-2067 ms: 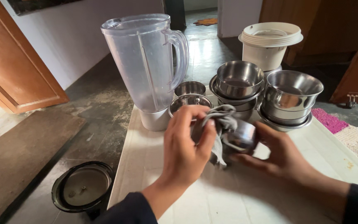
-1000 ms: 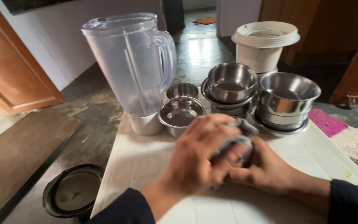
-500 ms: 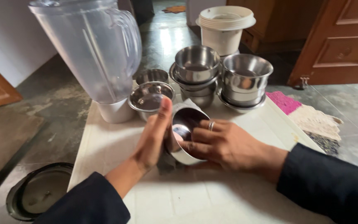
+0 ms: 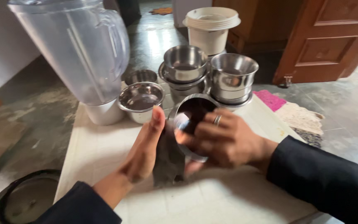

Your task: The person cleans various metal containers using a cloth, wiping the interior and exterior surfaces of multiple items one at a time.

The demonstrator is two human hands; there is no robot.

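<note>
My right hand [image 4: 224,141] grips a shiny steel cup [image 4: 189,120] tilted on its side, its open mouth facing me, above the white tiled counter [image 4: 104,145]. My left hand [image 4: 143,149] presses a dark grey cloth [image 4: 168,159] against the cup's left side with the palm flat and the fingers straight. The cloth hangs down below the cup. A ring sits on a finger of my right hand.
Behind the hands stand a tall clear blender jug [image 4: 77,49], a small steel bowl [image 4: 141,99] and stacked steel cups [image 4: 185,66] [image 4: 233,76]. A white plastic bucket [image 4: 210,29] sits on the floor beyond, a wooden door [image 4: 332,37] at right, a dark round lid [image 4: 23,203] lower left.
Earlier both hands wrapped the cloth around the cup. Now the cup is tipped with its mouth toward me and my left palm lies flat on the cloth at its side. The view has shifted right.
</note>
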